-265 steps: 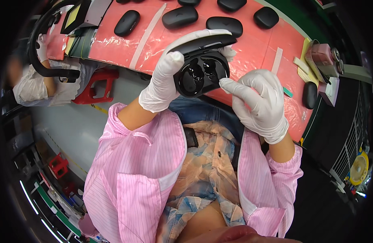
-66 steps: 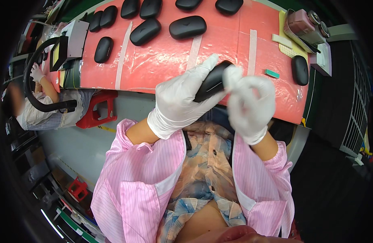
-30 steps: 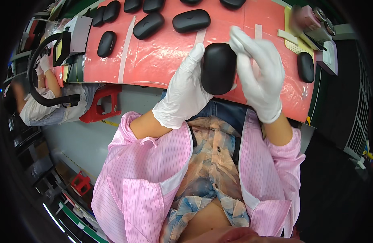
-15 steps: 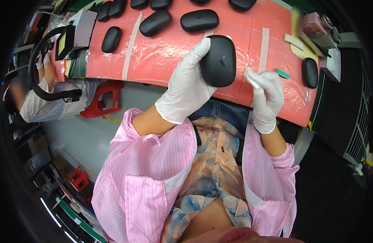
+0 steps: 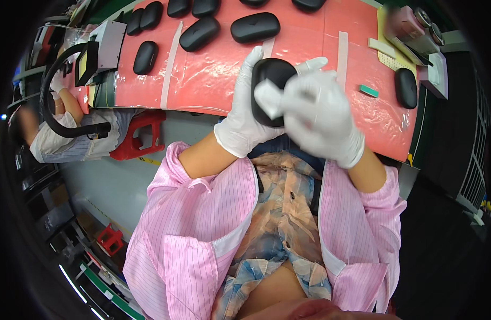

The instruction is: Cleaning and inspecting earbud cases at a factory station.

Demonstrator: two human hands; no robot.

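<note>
In my gloved left hand (image 5: 239,118) is a rounded black case (image 5: 274,69), held up over the near edge of the table with fingers and thumb around its sides. My gloved right hand (image 5: 324,118) is in front of the case and smeared by motion. From its fingers a small white cloth (image 5: 268,98) reaches onto the case's face, covering the middle of it. Farther back on the red mat, a similar black case (image 5: 256,28) and a second one (image 5: 199,33) lie apart from my hands.
The red mat (image 5: 144,88) carries several more black cases, one (image 5: 405,88) at the right. Nearby are a green block (image 5: 369,90), a pale bar (image 5: 381,48) and pump bottles (image 5: 408,24). A black flexible hose (image 5: 42,88) curves at left, beside a co-worker's arm (image 5: 69,104) and a red stool (image 5: 144,136).
My right hand has moved left from beside the case onto its face, bringing the white cloth. The case in my left hand has shifted slightly left and is tilted differently.
</note>
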